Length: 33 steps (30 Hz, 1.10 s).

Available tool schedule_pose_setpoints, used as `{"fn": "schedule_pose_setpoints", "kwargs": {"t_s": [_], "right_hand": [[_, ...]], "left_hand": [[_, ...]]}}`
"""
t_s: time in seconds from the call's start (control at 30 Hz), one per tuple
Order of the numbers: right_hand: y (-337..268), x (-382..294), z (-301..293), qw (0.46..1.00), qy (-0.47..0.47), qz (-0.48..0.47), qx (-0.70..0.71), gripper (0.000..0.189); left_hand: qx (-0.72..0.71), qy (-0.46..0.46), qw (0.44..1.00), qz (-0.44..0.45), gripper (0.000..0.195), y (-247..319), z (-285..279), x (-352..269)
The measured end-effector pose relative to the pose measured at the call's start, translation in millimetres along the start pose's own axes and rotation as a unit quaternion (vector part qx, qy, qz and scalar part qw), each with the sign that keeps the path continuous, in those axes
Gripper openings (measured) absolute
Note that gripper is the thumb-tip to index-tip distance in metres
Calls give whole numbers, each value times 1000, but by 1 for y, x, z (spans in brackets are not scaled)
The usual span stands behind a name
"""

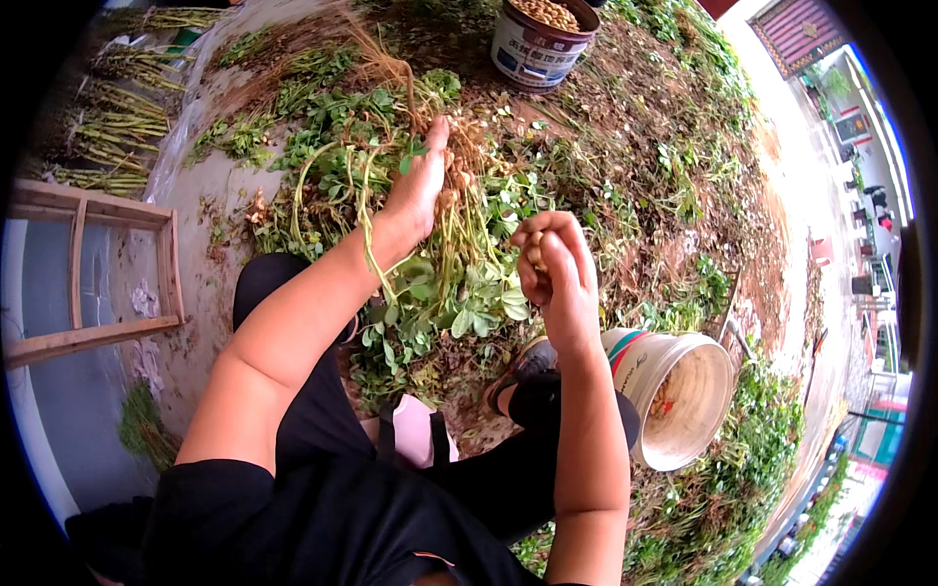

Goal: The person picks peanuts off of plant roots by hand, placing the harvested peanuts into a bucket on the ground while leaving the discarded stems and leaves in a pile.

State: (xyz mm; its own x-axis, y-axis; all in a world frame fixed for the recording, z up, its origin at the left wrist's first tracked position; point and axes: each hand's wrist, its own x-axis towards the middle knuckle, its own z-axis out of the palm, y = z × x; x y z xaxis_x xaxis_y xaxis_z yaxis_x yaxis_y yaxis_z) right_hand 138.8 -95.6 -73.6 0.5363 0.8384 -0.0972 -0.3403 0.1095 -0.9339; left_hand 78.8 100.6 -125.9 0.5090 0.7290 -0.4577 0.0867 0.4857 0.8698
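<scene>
My left hand [420, 183] is closed around a bunch of uprooted peanut plants [459, 238]. Their roots and some attached pods show beside the thumb, and the leafy tops hang down toward my knees. To the right, my right hand [560, 271] has its fingers curled around a few peanut pods [537, 251], partly hidden by the fingers. Near my right forearm a white plastic bucket [722, 366] leans with its mouth facing right; some peanuts and a small red thing [663, 407] lie inside. Farther ahead stands a printed bucket [538, 51] heaped with peanuts [546, 13].
Peanut vines and dry leaves [623, 161] cover much of the ground. On the left a wooden frame [95, 340] stands on the floor, with bundles of cut stalks [121, 113] beyond it. A pink and black item [414, 432] lies between my legs.
</scene>
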Motion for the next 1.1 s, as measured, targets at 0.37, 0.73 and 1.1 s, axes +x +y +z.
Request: {"fn": "schedule_pose_setpoints", "kwargs": {"t_s": [0.37,0.73,1.1], "right_hand": [[33,19,1,856,43,-137,-497,21],[11,9,-7,984,-53,146,86,26],[32,35,6,899,59,-79,-427,24]], "left_hand": [[125,-136,983,23,85,-19,19,-30],[-70,-87,992,-59,48,-6,6,-10],[-11,-84,989,-118,51,-12,19,-38]]}}
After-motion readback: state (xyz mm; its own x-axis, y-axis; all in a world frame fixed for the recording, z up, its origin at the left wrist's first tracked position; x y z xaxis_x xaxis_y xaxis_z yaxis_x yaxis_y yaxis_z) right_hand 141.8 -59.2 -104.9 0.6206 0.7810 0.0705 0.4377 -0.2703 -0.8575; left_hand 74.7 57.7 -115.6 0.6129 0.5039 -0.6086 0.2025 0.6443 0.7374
